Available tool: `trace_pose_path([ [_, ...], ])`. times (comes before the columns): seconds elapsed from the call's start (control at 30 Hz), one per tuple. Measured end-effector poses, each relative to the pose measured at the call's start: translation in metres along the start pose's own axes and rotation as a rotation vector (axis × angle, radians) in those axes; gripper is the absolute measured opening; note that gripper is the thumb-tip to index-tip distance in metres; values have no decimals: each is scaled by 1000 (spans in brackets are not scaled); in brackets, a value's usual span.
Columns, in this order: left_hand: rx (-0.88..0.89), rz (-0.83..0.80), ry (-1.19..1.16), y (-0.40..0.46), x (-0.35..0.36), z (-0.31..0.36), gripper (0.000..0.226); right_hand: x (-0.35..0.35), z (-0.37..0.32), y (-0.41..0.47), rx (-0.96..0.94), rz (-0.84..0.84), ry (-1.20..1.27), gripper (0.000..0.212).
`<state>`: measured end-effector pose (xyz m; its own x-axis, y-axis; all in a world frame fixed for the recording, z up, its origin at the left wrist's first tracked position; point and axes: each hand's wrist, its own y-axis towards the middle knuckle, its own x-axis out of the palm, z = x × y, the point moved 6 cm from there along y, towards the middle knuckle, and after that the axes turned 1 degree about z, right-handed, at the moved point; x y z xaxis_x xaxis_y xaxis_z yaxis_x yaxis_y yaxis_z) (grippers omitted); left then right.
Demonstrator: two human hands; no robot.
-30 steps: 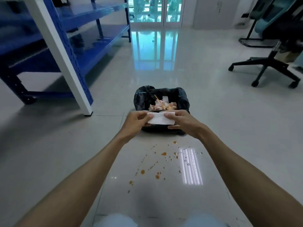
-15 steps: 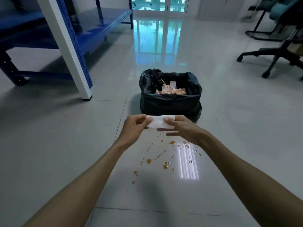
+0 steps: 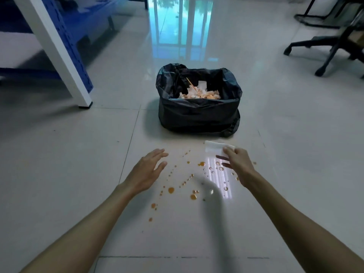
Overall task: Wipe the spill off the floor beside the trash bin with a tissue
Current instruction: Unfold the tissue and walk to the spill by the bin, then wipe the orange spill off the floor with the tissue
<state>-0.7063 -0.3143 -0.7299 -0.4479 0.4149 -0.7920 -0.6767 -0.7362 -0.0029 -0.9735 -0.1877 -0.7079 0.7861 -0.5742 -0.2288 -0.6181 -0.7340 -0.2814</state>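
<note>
Orange droplets of the spill [image 3: 193,180] are scattered over the pale floor tile in front of the trash bin [image 3: 199,113], which is lined with a black bag and holds food scraps and paper. My right hand [image 3: 239,164] pinches a folded white tissue [image 3: 213,148] just above the far right part of the spill, close to the bin's front. My left hand [image 3: 147,170] hovers with fingers spread and nothing in it, at the left edge of the droplets.
A blue shelving rack with a white post [image 3: 59,54] stands at the back left. Black office chair legs on castors [image 3: 325,48] are at the back right. Glossy tile floor extends on all sides.
My left hand has let go of the tissue and moved left, now spread. Both hands dropped toward the floor, and my right hand carried the tissue to the right.
</note>
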Motion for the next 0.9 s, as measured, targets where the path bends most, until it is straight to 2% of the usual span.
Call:
trace_pose_path([
  [0.1, -69, -50, 8, 1, 27, -36, 49, -17, 32, 11, -95, 151, -167, 33],
  [0.27, -104, -54, 110, -2, 64, -78, 55, -39, 64, 15, -317, 402, -535, 36],
  [0.3, -78, -32, 193, -4, 70, -81, 55, -38, 69, 14, -380, 397, -630, 39],
  [0.37, -49, -1, 299, -6, 78, -84, 56, -27, 87, 12, -437, 273, -781, 42],
  [0.47, -38, 28, 315, -4, 79, -88, 56, -3, 118, 11, -456, 94, -1018, 49],
  [0.53, -34, 38, 312, -4, 78, -88, 55, 5, 128, 10, -445, 89, -1112, 56],
  [0.67, -44, 51, 293, -4, 78, -86, 55, 23, 124, 18, -418, 177, -1212, 52],
  [0.9, -36, 74, 275, -3, 75, -85, 54, 99, 101, 17, -507, 99, -1145, 57],
])
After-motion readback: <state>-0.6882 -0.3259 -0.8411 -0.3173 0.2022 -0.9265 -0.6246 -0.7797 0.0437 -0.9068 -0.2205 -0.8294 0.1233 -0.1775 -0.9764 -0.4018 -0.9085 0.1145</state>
